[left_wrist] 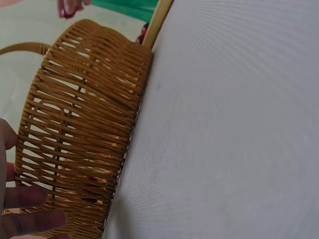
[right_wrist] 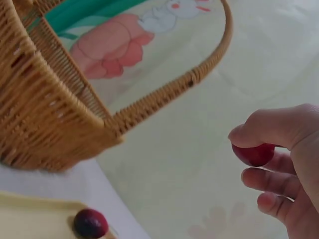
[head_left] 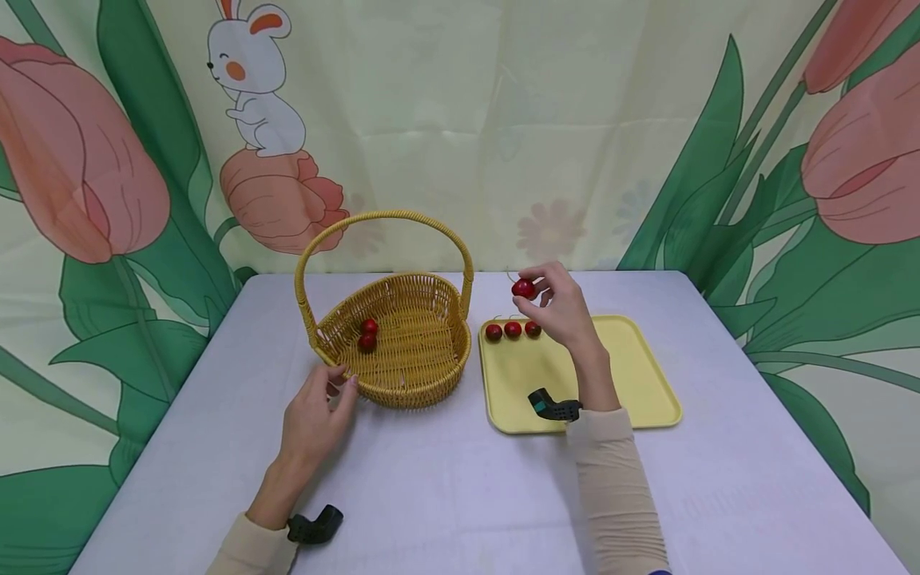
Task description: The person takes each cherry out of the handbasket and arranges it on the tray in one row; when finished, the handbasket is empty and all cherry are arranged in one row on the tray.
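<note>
My right hand (head_left: 559,307) pinches a cherry (head_left: 523,288) between thumb and fingers, raised above the back edge of a yellow tray (head_left: 561,391). In the right wrist view the held cherry (right_wrist: 254,154) shows below the thumb. Three cherries (head_left: 513,330) form a row along the tray's back left edge. To the left stands a woven basket (head_left: 417,391) with a tall arched handle; two cherries (head_left: 367,343) lie inside it, on the left. My left hand (head_left: 316,415) is at the basket's front left rim, its fingers loosely bent. Whether they press on the rim is hard to tell.
A white cloth covers the table (head_left: 446,495). Behind it hangs a curtain (head_left: 575,160) printed with tulips and a rabbit. The basket's handle (head_left: 388,214) arches high over its opening. A black wrist device (head_left: 316,525) sits on each wrist.
</note>
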### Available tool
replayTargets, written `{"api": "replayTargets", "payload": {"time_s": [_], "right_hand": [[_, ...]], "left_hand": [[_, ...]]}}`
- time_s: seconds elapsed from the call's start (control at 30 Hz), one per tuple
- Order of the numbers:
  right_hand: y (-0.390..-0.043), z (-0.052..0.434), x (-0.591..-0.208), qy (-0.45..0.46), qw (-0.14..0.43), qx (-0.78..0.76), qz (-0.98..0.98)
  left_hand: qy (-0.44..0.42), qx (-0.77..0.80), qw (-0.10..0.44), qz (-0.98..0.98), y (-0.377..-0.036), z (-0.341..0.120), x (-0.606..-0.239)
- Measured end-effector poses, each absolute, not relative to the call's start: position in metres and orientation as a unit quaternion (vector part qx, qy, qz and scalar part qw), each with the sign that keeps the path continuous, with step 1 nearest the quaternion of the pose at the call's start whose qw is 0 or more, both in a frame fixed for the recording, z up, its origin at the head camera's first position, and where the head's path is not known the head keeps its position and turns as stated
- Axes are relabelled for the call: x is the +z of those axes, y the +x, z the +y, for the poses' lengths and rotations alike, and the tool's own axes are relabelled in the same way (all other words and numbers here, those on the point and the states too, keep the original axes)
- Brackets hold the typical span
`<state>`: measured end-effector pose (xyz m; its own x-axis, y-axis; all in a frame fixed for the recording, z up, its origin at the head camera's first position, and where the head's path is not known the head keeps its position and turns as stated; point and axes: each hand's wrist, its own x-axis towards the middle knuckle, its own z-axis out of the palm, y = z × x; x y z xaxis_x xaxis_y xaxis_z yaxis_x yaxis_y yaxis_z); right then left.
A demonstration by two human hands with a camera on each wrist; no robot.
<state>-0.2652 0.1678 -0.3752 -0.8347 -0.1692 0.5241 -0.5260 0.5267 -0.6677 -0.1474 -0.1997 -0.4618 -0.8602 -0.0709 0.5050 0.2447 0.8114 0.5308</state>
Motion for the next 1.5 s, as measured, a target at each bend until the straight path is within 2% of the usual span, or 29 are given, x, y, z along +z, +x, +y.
{"api": "replayTargets", "payload": {"time_s": [0.33, 0.63, 1.2, 1.5], "right_hand": [[-0.279, 0.195, -0.398, 0.104, 0.173, 0.42, -0.885], [-0.288, 0.211, -0.42, 0.033, 0.092, 0.419, -0.903], [-0.296, 0.228, -0.447, 0.002, 0.001, 0.407, -0.913], [-0.296, 0.229, -0.455, -0.002, -0.009, 0.392, -0.92]], "left_hand": [[-0.05, -0.301, 0.266, -0.914, -0.148, -0.2, -0.463], [-0.053, -0.302, 0.269, -0.913, -0.148, -0.2, -0.463], [-0.054, -0.3, 0.271, -0.913, -0.148, -0.201, -0.465], [-0.055, -0.297, 0.27, -0.914, -0.149, -0.201, -0.465]]}}
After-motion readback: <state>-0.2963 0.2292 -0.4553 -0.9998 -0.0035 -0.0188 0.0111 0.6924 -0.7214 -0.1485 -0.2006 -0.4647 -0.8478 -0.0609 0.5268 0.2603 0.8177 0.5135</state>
